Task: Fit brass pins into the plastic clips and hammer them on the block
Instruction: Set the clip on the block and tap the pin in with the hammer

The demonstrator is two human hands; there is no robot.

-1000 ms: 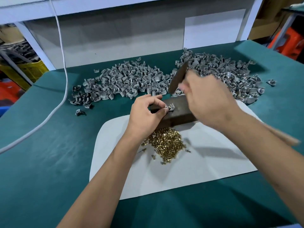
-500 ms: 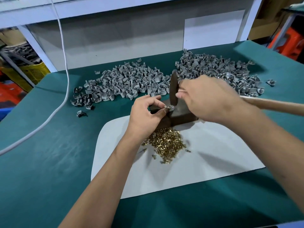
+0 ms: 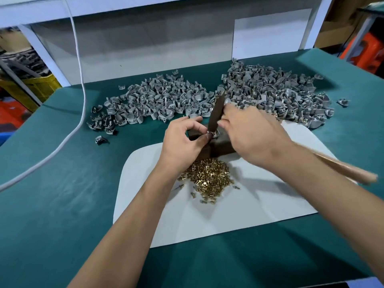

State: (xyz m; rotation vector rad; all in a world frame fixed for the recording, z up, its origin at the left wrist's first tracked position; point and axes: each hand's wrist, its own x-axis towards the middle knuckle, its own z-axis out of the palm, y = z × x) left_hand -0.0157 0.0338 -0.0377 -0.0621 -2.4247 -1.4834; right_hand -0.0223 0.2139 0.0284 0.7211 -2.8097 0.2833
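Note:
A dark block [image 3: 222, 145] lies at the far edge of a white sheet [image 3: 239, 210]. My left hand [image 3: 182, 145] pinches a small grey clip [image 3: 212, 134] on top of the block. My right hand [image 3: 251, 135] grips a hammer close to its dark head [image 3: 217, 115]; the wooden handle [image 3: 345, 170] trails to the right, blurred. The head's lower end touches the clip. A heap of brass pins [image 3: 207, 177] lies on the sheet just in front of the block.
Two big heaps of grey clips lie on the green table beyond the block, one on the left [image 3: 153, 102] and one on the right [image 3: 276, 96]. A white cable [image 3: 81, 80] hangs down and runs off to the left. A grey wall closes the table's back.
The hammer swung down from its raised tilt onto the clip and stays there, now leaning slightly. The handle's end dropped lower on the right. My left hand kept its hold.

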